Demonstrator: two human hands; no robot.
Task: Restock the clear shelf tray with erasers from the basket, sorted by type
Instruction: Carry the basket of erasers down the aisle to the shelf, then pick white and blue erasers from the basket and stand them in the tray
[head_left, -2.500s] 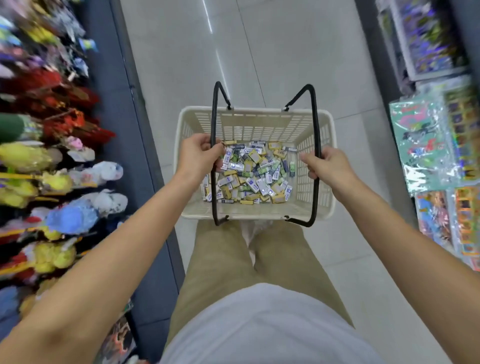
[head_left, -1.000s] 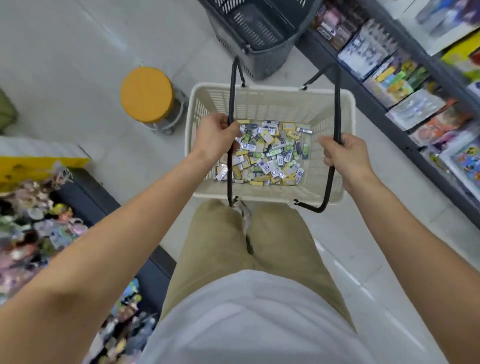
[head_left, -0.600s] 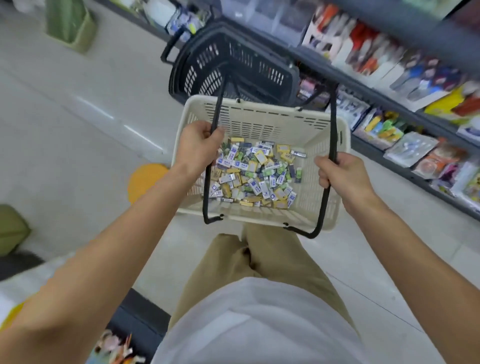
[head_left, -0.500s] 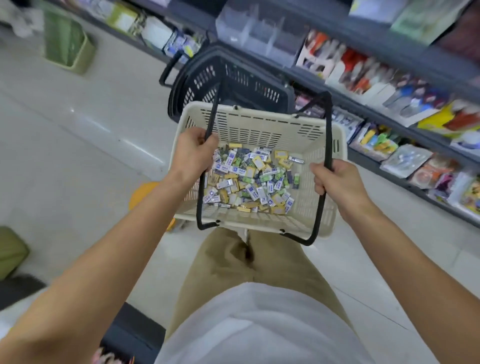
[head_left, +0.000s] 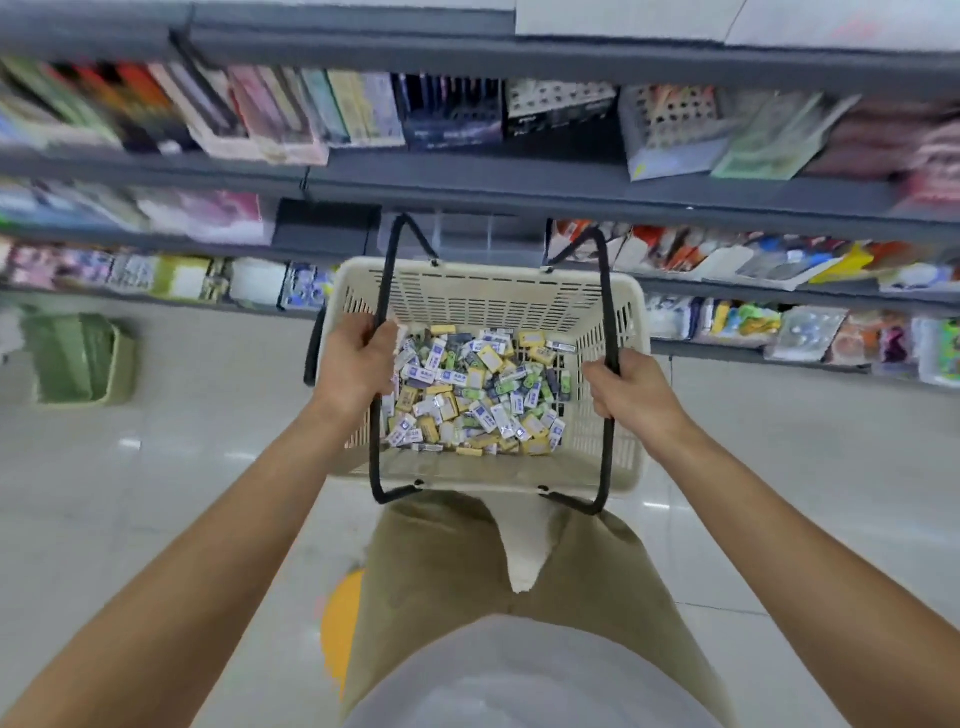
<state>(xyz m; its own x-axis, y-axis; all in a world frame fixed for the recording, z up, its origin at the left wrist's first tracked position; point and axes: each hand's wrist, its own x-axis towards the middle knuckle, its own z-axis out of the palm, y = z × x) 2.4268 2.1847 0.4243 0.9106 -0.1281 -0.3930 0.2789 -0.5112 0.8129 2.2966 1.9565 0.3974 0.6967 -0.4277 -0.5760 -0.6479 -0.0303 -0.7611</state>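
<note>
Shop aisle, cream basket (head_left: 493, 296) held out before stocked shelves (head_left: 519, 192), left hand (head_left: 358, 358) clenched round one black handle (head_left: 382, 291), right hand (head_left: 631, 387) gripping the other, wrapped erasers (head_left: 478, 384) heaped inside the basket, a clear tray (head_left: 483, 234) shelved behind it.

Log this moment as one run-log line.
stage: basket held before shelf | left hand: grips left handle | right hand: grips right handle | erasers: mixed, loose in basket | clear tray: behind basket, untouched
</note>
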